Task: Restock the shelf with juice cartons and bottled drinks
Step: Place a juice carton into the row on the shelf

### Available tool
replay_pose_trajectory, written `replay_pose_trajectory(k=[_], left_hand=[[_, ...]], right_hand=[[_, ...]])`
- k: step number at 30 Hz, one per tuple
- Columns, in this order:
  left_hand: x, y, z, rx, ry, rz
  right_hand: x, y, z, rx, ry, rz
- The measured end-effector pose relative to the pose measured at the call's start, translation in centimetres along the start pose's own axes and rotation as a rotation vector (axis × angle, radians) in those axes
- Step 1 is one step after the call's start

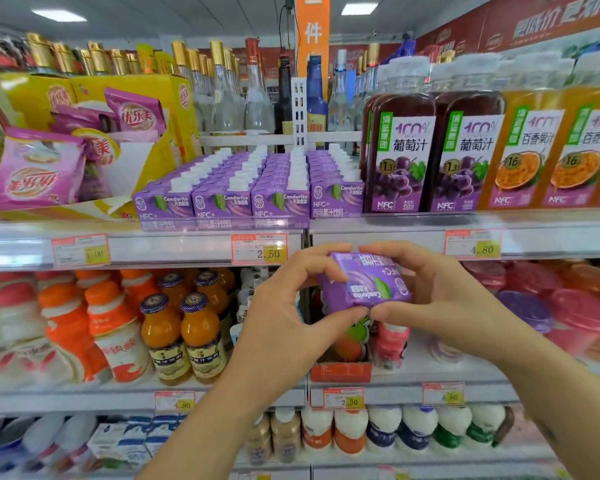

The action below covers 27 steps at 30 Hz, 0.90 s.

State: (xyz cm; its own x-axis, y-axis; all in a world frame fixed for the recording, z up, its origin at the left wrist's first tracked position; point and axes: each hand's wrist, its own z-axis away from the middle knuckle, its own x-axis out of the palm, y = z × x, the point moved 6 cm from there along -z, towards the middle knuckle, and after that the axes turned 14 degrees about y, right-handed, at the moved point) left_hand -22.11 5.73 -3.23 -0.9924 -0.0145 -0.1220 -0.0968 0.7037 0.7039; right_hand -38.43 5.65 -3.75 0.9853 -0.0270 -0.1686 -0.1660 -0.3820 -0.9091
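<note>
- Held: carton (364, 282), pinched end to end by left hand (281, 306) and right hand (440, 296); each grip closed on it, long axis sideways.
- Target: rows (250, 181) above-left; left hand nearer.

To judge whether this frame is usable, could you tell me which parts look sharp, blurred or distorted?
Head view: the carton between the left hand and right hand is sharp; bottles at the left and right edges are blurred; the shelf rail bows from the wide lens.

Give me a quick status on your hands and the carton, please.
Left hand and right hand pinching purple juice carton, print upside down. Held below shelved carton rows. Rows look full at front.
</note>
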Motion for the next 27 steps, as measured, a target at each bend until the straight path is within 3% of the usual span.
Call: replay_pose_trajectory(k=[11,18,27], left_hand=[[1.7,0.6,-0.3,0.018,-0.057,0.037],[2.6,0.4,0.3,0.002,0.050,0.135],[3.3,-3.8,6.7,-0.326,0.275,0.216]], right_hand=[[-0.9,1.1,0.6,0.057,0.103,-0.123],[-1.2,0.3,1.4,0.007,0.157,-0.159],[0.8,6.3,3.6,0.072,0.190,-0.061]])
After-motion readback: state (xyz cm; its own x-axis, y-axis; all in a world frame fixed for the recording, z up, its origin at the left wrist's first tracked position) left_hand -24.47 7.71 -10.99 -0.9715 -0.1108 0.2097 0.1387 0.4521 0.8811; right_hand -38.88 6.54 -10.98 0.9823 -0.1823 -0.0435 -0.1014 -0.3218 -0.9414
